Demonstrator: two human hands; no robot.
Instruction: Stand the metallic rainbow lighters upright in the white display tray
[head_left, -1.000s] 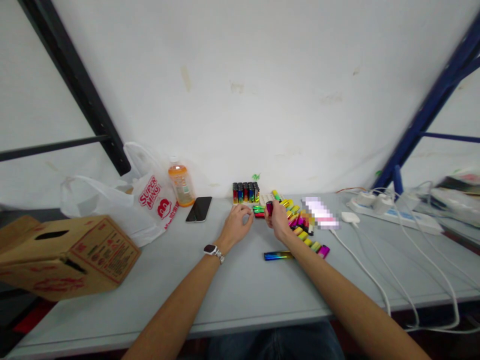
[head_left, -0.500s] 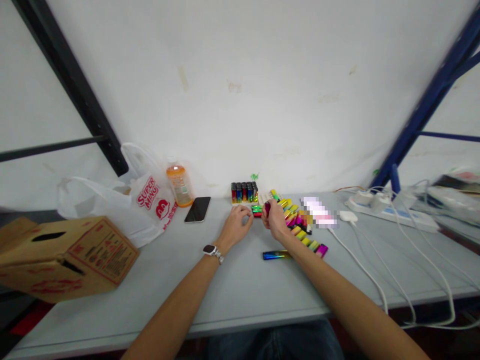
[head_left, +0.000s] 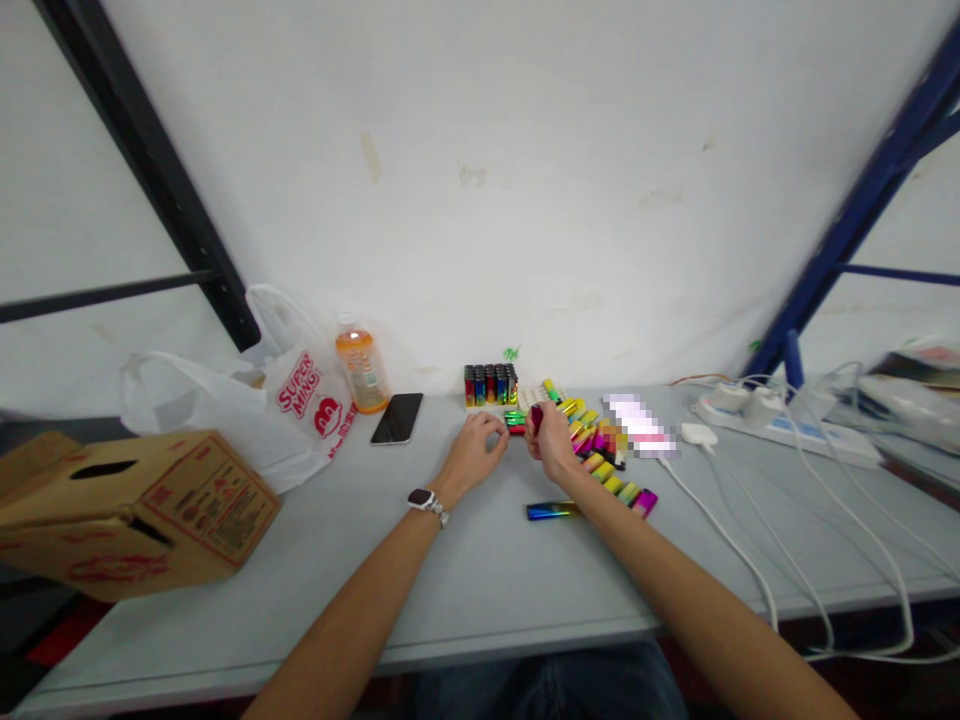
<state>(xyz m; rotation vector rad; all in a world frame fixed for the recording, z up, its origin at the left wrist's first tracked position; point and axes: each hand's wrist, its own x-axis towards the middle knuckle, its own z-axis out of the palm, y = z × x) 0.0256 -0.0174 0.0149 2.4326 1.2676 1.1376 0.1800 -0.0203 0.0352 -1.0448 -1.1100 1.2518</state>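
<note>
My right hand point(head_left: 553, 440) is closed around a dark red-purple lighter point(head_left: 536, 416), whose end shows above the fist. My left hand point(head_left: 478, 450), with a watch point(head_left: 427, 503) on its wrist, rests on the table with loosely curved fingers; nothing shows in it. A green lighter point(head_left: 515, 418) lies just past its fingertips, between the two hands. Behind them, several lighters stand upright in a block point(head_left: 491, 385) against the wall. Loose shiny lighters point(head_left: 611, 480) in yellow, pink and other colours lie right of my right hand. One blue-gold lighter point(head_left: 551, 511) lies nearer me, partly under my right forearm.
On the left are a cardboard box point(head_left: 202, 510), a white plastic bag point(head_left: 300, 410), an orange bottle point(head_left: 364, 370) and a dark phone point(head_left: 397, 418). A blurred-out phone-like object point(head_left: 637, 425), a white charger point(head_left: 697, 434), a power strip point(head_left: 787, 430) and trailing white cables are on the right.
The view has shifted very slightly. Both hands keep almost the same place and pose, and the lighter stays in my right hand.
</note>
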